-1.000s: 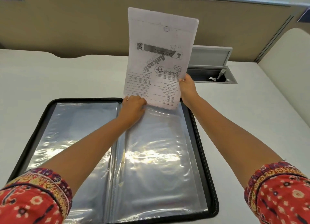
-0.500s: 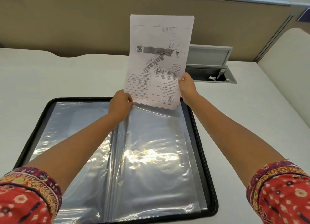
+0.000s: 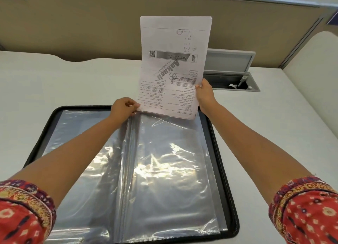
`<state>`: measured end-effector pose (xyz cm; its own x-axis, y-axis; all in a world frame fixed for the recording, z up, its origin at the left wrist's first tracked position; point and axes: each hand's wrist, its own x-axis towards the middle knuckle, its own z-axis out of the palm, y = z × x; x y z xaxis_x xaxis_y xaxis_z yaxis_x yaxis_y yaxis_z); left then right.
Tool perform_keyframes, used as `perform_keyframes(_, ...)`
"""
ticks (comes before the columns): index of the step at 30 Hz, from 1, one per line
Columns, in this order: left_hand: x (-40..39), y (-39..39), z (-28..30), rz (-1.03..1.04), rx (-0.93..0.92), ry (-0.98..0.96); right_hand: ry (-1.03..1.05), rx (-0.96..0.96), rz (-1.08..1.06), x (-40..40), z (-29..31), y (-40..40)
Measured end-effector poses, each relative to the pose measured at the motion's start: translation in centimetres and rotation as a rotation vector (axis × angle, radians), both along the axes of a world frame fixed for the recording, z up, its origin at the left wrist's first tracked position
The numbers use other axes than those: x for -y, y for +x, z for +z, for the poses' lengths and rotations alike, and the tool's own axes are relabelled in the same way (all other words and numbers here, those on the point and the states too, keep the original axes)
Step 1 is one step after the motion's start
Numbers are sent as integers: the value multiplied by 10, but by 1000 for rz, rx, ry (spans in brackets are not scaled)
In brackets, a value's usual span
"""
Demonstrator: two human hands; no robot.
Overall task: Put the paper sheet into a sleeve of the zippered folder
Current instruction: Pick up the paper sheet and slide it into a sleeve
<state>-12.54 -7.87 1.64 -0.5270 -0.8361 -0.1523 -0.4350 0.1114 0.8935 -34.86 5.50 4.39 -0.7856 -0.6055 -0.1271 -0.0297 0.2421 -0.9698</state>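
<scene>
Right hand (image 3: 204, 93): closed on the right edge of the paper sheet (image 3: 173, 68), thumb on the printed face, fingers behind and hidden.
Left hand (image 3: 124, 107): pinched at the sheet's lower left corner, right where the top edge of the clear sleeve (image 3: 170, 163) starts; cannot tell whether paper, plastic or both sit in the pinch.
Paper sheet: held nearly upright above the far edge of the folder (image 3: 226, 170), print upside down toward the camera, bottom edge touching or just over the sleeve's mouth, the rest standing free in the air.
Clear sleeve: on the right half of the folder, glossy and wrinkled, top edge lifted a little under the paper.
Folder: open flat, black zippered rim all round, plastic pages on both halves, spine running down the middle between the forearms.
Desk (image 3: 64, 82): white, folder near the front edge and centre.
Cable box (image 3: 232, 79): recessed in the desk's far right part, grey lid tipped up, just behind the right hand.
Partition (image 3: 82, 24): tan panel along the desk's far edge.
Sleeves of the shirt (image 3: 307, 212): red patterned cuffs at both lower corners of the view.
</scene>
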Motion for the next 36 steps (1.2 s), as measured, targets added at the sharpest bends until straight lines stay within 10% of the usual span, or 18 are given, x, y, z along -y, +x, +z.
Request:
perform_keyframes(18, 10, -9, 0, -319, 203, 6, -16, -32, -87, -11, -20, 0)
perform_keyframes(36, -30, -9, -24, -44, 104, -438, -20, -12, -151, -18, -21, 10)
